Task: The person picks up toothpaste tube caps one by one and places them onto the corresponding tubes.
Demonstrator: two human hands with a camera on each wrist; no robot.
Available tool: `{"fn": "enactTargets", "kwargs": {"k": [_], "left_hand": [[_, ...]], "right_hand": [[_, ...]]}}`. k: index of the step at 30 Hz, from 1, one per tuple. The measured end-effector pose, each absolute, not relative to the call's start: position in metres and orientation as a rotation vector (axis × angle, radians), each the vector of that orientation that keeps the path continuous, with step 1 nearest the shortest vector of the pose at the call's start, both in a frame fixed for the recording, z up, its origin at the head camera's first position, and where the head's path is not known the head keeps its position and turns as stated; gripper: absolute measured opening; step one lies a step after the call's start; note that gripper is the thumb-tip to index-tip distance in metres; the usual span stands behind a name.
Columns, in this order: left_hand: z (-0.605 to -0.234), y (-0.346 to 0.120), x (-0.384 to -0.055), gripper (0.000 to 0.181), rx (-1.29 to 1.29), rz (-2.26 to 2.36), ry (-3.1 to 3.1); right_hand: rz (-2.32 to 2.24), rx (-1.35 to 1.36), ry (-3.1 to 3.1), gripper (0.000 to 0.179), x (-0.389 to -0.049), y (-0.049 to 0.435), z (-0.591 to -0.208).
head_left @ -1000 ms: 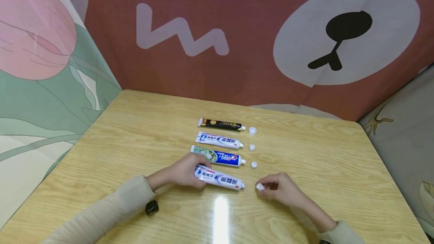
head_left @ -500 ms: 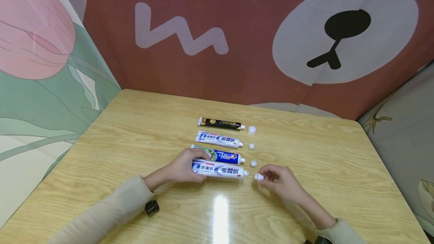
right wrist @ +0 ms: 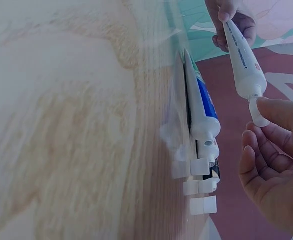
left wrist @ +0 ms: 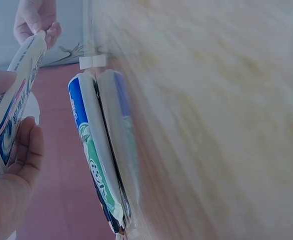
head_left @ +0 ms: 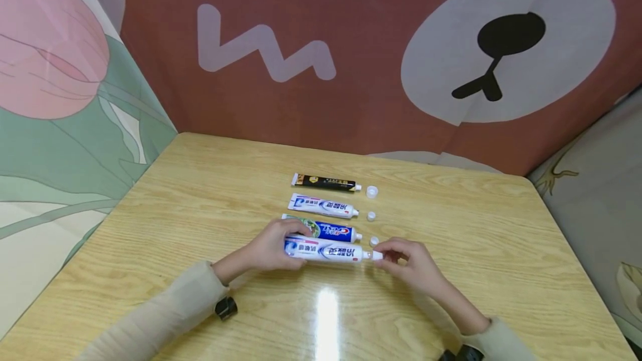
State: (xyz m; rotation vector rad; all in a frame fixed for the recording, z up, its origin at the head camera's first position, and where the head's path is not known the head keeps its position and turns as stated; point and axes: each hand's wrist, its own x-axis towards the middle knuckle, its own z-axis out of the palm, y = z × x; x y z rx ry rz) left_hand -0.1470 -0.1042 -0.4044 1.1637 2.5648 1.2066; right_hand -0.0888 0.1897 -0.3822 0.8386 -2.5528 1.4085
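Note:
My left hand (head_left: 273, 247) grips the tail end of a white-and-blue toothpaste tube (head_left: 326, 251), lifted above the table, its nozzle pointing right. In my right hand (head_left: 413, 263) a small white cap (head_left: 377, 255) is pinched between thumb and fingers, right at the nozzle. The right wrist view shows the cap (right wrist: 257, 113) slightly tilted against the threaded neck; whether it is seated cannot be told. Behind the held tube lies a blue-and-green Crest toothpaste tube (head_left: 335, 231), partly hidden by it and my left hand.
Farther back on the wooden table (head_left: 225, 183) lie another white-and-blue tube (head_left: 323, 206) and a black tube (head_left: 326, 182). Beside their nozzles stand loose white caps: a near one (head_left: 374, 241), a middle one (head_left: 371, 216) and a wider far one (head_left: 371, 191). A printed cloth wall (head_left: 351, 110) rises behind.
The left hand has raised the tube and moved it away from the table's front edge. My right hand has brought the cap left and away from me until it meets the nozzle.

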Motion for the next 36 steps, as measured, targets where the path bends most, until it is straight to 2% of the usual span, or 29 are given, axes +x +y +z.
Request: {"fn": "enactTargets", "kwargs": {"k": [7,17,36], "left_hand": [[-0.402,-0.103,-0.146,0.043,1.161,1.22,2.554],[-0.404,-0.102,-0.146,0.044,1.215,1.216,2.577],[-0.398,-0.102,-0.143,0.045,1.241,1.206,2.611]], "right_hand": [[1.413,0.845,-2.532,0.02,-0.09,0.188,-0.383],[1.418,0.896,-2.485,0.021,-0.101,0.196,-0.412],[1.456,0.89,-2.524,0.012,-0.102,0.196,-0.411]]}}
